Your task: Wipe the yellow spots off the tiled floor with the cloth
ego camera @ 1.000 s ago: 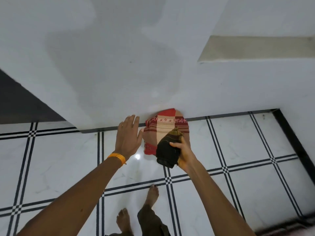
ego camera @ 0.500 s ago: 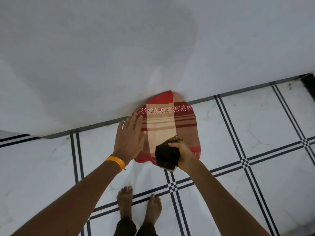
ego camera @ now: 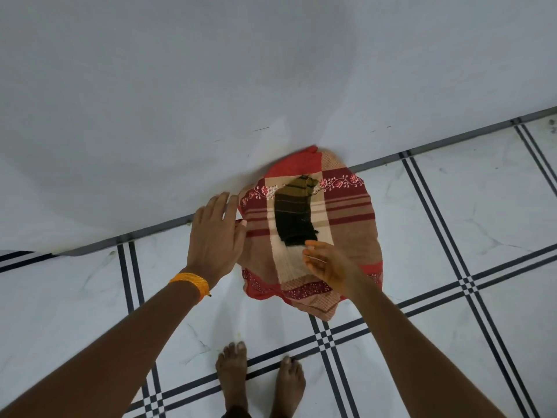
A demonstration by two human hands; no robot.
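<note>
Just beyond the right hand (ego camera: 330,267), whose grip is loose and holds nothing, the dark cloth (ego camera: 295,209) lies flat on a red and tan checked cloth (ego camera: 349,218) spread on the tiled floor (ego camera: 452,236) against the wall. The left hand (ego camera: 215,233), fingers spread and empty, rests at the checked cloth's left edge.

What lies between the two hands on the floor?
In the head view, the red striped cloth fills the stretch between the left hand and the right hand, with the dark rag lying on it just beyond the right fingertips.
</note>
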